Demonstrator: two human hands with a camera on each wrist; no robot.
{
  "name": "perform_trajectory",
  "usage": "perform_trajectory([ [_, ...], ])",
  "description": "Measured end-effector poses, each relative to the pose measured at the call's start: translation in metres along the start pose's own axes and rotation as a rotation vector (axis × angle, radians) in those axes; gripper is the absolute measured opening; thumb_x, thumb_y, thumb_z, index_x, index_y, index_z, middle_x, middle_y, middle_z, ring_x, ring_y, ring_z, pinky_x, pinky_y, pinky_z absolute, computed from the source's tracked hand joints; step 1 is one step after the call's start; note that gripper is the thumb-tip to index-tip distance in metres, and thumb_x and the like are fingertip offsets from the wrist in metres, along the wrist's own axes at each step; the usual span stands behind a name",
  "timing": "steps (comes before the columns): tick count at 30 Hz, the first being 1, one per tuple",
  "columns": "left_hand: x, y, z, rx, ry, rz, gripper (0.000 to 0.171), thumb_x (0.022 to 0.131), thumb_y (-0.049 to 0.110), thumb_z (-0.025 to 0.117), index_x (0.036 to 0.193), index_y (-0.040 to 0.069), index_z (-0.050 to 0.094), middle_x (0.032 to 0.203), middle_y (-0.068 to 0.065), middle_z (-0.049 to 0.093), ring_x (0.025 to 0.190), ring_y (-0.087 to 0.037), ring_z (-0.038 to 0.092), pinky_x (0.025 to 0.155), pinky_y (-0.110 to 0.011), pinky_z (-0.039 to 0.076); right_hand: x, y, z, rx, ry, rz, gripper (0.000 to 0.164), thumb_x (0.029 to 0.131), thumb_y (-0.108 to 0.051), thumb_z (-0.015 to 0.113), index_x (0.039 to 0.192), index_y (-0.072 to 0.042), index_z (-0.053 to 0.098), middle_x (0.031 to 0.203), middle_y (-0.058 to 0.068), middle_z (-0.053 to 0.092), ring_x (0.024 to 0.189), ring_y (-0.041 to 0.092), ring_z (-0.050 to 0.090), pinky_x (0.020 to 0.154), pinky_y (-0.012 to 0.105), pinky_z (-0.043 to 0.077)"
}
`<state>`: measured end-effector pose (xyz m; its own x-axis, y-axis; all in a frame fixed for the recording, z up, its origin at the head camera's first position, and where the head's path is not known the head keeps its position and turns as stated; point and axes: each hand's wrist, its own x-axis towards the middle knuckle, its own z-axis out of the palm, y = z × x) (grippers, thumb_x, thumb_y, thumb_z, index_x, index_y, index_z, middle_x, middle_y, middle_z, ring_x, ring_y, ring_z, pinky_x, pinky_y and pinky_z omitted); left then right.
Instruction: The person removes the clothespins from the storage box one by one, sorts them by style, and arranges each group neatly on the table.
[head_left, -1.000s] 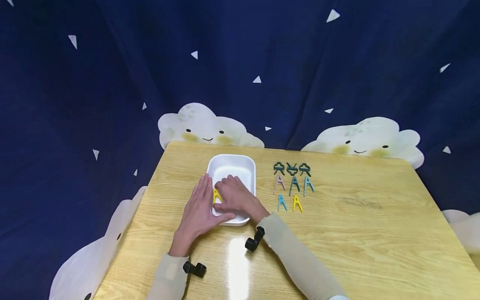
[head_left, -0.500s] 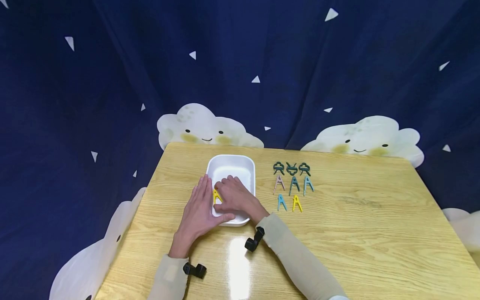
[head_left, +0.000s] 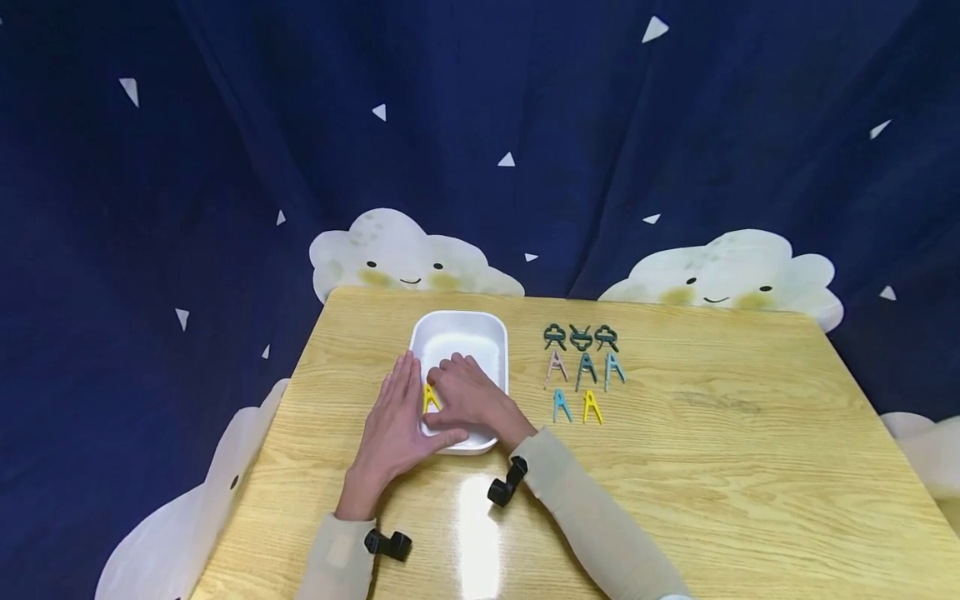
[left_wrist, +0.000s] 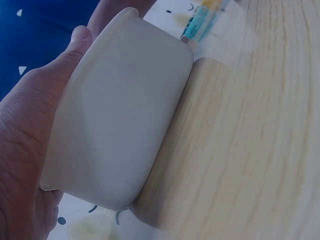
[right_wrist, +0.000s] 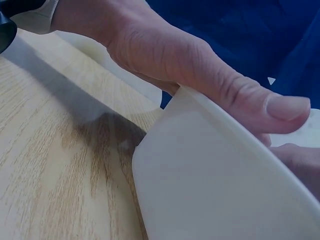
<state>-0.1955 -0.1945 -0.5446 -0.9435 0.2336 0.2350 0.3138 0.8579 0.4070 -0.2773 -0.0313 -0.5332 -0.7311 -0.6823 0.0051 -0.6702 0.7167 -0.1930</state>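
A white plastic tub (head_left: 491, 342) stands left of the table's middle. Along its left rim lies my left hand (head_left: 393, 429), fingers straight and together, thumb stretched over the near edge. My right hand (head_left: 472, 396) reaches into the tub with curled fingers. Between its thumb and forefinger shows a yellow clothespin (head_left: 431, 399), which it appears to hold; the fingertips are hidden. In the right wrist view the thumb (right_wrist: 287, 110) extends over the tub's rim (right_wrist: 240, 130). The left wrist view shows the tub's outer wall (left_wrist: 120, 110) beside my left hand (left_wrist: 30, 115).
Right of the tub lie three dark cloud-shaped clips (head_left: 581, 337). Below them is a row of a pink clothespin (head_left: 556, 368), a dark teal one (head_left: 587, 371) and a light blue one (head_left: 613, 369). A blue clothespin (head_left: 561, 406) and another yellow clothespin (head_left: 592, 407) lie nearest.
The head view has shifted slightly. Both hands stay at the tub, and the yellow clothespin between them has slid a little toward me.
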Motion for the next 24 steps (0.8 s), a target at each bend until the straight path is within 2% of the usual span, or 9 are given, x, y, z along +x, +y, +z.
perform_trajectory([
  [7,-0.001,0.001,0.0,0.001,-0.013,-0.015,0.136,0.078,0.09,0.059,0.165,-0.002,0.011,0.175,-0.017,0.004,0.162,-0.027,0.001,0.131,-0.046,0.01,0.001,0.0,0.0,-0.012,0.017,-0.007,0.058,0.083,-0.06,0.072,0.117,-0.014,0.07,0.102,-0.002,0.064,0.094,0.018,0.048,0.085,0.034,0.043],
  [15,0.0,0.0,0.0,0.007,0.003,-0.01,0.135,0.079,0.09,0.058,0.165,-0.002,0.012,0.175,-0.017,0.004,0.162,-0.031,0.006,0.131,-0.047,0.012,0.002,0.002,-0.008,0.021,0.064,-0.009,0.061,0.082,-0.06,0.075,0.122,-0.014,0.071,0.112,0.0,0.068,0.099,0.019,0.05,0.09,0.036,0.044],
  [19,0.0,0.0,0.0,0.011,0.014,0.003,0.135,0.079,0.089,0.059,0.165,-0.004,0.013,0.174,-0.019,0.006,0.161,-0.034,0.009,0.131,-0.048,0.013,-0.002,0.004,-0.013,0.012,0.077,-0.009,0.062,0.081,-0.061,0.076,0.122,-0.015,0.071,0.11,-0.001,0.068,0.098,0.018,0.049,0.089,0.035,0.043],
  [24,0.001,0.002,0.0,0.006,0.02,0.0,0.135,0.079,0.089,0.06,0.164,-0.005,0.014,0.175,-0.018,0.006,0.162,-0.031,0.008,0.131,-0.048,0.014,-0.015,0.008,-0.027,0.022,0.104,0.003,0.061,0.082,-0.062,0.075,0.121,-0.014,0.072,0.109,-0.001,0.069,0.097,0.019,0.05,0.089,0.035,0.042],
])
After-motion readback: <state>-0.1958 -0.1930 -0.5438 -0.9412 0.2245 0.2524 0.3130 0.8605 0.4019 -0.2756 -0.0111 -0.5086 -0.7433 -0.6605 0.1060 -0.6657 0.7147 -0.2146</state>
